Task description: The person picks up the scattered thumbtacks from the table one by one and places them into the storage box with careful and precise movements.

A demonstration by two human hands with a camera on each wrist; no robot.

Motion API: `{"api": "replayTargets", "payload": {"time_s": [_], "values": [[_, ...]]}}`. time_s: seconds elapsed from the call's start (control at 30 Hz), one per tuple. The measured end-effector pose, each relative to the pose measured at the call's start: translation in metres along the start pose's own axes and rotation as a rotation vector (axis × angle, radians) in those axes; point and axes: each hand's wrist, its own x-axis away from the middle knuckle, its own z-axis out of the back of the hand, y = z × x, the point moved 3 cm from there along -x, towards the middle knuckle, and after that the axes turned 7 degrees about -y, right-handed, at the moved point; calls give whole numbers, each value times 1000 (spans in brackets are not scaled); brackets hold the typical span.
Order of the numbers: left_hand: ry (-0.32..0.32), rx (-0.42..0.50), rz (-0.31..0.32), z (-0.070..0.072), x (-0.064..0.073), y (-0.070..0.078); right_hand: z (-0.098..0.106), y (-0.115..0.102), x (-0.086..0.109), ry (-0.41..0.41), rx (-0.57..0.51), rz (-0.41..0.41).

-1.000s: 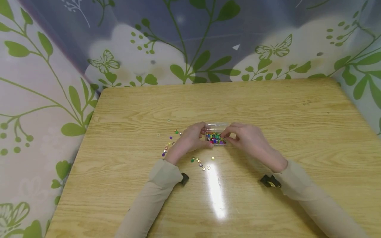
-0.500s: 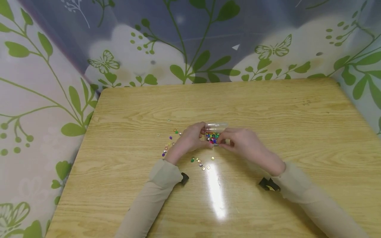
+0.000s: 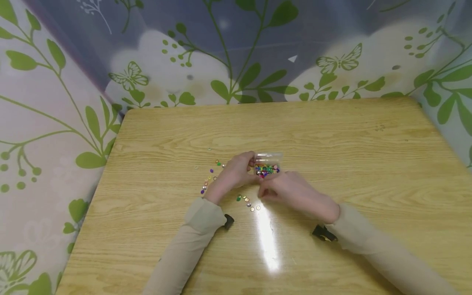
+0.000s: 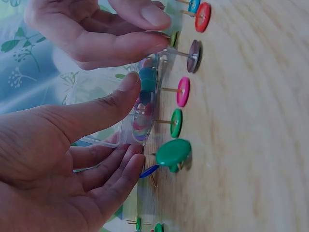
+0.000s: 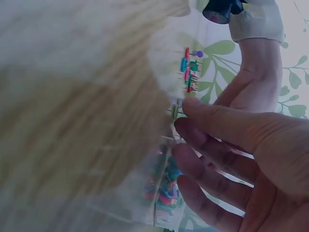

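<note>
A small clear plastic box (image 3: pixel 268 156) with its lid raised stands mid-table, holding several colourful thumbtacks (image 3: pixel 271 168). My left hand (image 3: pixel 234 174) grips its left side, thumb at the front and fingers behind. My right hand (image 3: pixel 295 190) is low in front of the box, fingertips down at the tabletop. In the left wrist view, its thumb and index finger are apart, close to a yellow-green thumbtack (image 4: pixel 173 38) and a grey thumbtack (image 4: pixel 193 56). Pink (image 4: pixel 183 92) and green (image 4: pixel 174 153) thumbtacks stand nearer the left hand.
More thumbtacks (image 3: pixel 205 184) lie scattered left of the left hand, and a short row of thumbtacks (image 3: pixel 246 200) lies in front of the box. The wooden table (image 3: pixel 332 135) meets leaf-patterned fabric (image 3: pixel 250 78) at its back edge. Each sleeve carries a dark wrist mount (image 3: pixel 324 233).
My right hand has moved from over the box's right side, toward me and left, down in front of it, covering a yellow thumbtack there. The left hand has stayed on the box.
</note>
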Motion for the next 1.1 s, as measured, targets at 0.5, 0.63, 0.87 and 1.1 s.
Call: {"api": "replayTargets", "payload": {"time_s": [0.5,0.63,0.87,1.1], "values": [[-1,16,-19,-1,0,0,9,12,6,126,-47,-71],[5,20,-26,0,1,0,22,21,6,201,-6,-127],[8,24,-30,-1,1,0,30,37,6,256,-25,-195],[5,30,-31,-1,-1,-2,29,41,3,269,-29,-213]]}}
